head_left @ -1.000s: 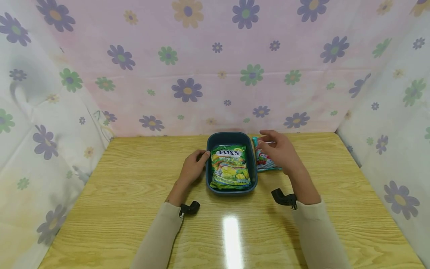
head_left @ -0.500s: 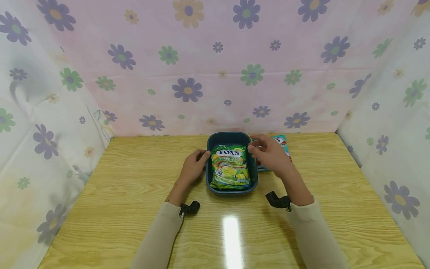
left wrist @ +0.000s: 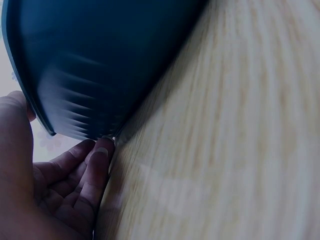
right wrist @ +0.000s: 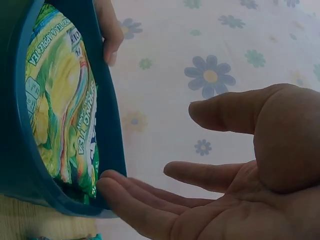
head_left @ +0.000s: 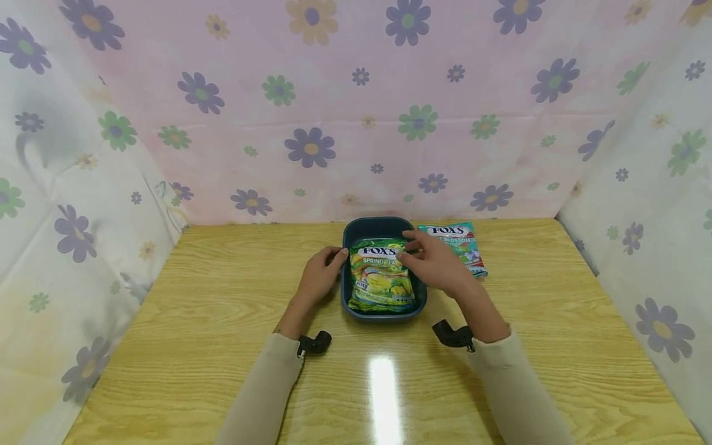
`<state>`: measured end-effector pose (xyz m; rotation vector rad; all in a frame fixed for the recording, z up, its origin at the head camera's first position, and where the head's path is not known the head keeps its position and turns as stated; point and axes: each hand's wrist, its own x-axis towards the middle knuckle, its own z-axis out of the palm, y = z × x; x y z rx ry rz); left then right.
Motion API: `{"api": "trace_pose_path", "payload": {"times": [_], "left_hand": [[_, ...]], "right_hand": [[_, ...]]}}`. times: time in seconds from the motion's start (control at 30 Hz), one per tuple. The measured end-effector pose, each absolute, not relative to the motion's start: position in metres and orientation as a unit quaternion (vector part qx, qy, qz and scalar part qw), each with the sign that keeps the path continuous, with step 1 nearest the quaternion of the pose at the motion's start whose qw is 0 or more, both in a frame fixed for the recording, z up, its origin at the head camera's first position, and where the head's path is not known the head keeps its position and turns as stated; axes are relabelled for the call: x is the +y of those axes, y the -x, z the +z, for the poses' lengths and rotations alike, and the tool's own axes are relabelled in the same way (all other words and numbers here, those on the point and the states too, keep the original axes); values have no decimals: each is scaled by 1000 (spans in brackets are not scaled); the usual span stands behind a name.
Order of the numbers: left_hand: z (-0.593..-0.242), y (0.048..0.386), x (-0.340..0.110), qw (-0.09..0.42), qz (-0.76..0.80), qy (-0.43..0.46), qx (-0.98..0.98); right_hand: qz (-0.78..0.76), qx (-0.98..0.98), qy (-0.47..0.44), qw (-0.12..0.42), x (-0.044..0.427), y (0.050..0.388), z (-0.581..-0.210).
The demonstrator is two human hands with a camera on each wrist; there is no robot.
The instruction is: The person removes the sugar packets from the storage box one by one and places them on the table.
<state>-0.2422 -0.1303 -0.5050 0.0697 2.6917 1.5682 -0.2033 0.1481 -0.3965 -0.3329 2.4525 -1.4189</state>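
Note:
A dark blue plastic bin (head_left: 384, 319) stands on the table with a green Fox's Spring Tea candy bag (head_left: 381, 284) lying face up inside. My left hand (head_left: 319, 272) holds the bin's left side; in the left wrist view its thumb is at the rim and its fingertips (left wrist: 100, 155) touch the ribbed outer wall low down. Over the bin's right rim hovers my right hand (head_left: 439, 264), thumb and fingers spread with nothing between them. Its fingertips (right wrist: 111, 184) are close to the rim in the right wrist view; contact is unclear.
A second Fox's candy bag (head_left: 464, 244), teal and red, lies on the wooden table (head_left: 222, 309) right of the bin, partly hidden by my right hand. A flowered cloth (head_left: 334, 111) hangs behind and on both sides.
My right hand has moved left, from above the teal bag to over the bin's right edge, uncovering more of that bag. The left hand and the bin stay put.

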Motion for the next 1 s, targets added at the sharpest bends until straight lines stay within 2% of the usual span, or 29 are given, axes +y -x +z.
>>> {"api": "trace_pose_path", "payload": {"times": [0.23,0.5,1.0], "left_hand": [[-502,242,-130,14,502,-24,864],[-502,241,-129,12,507,-26,861],[-500,240,-130,16,508,-28,861]], "right_hand": [[-477,849,121,191,140,201,-398],[-430,876,115,187,130,199,-402],[-366,895,82,240,114,197,-405]]}}
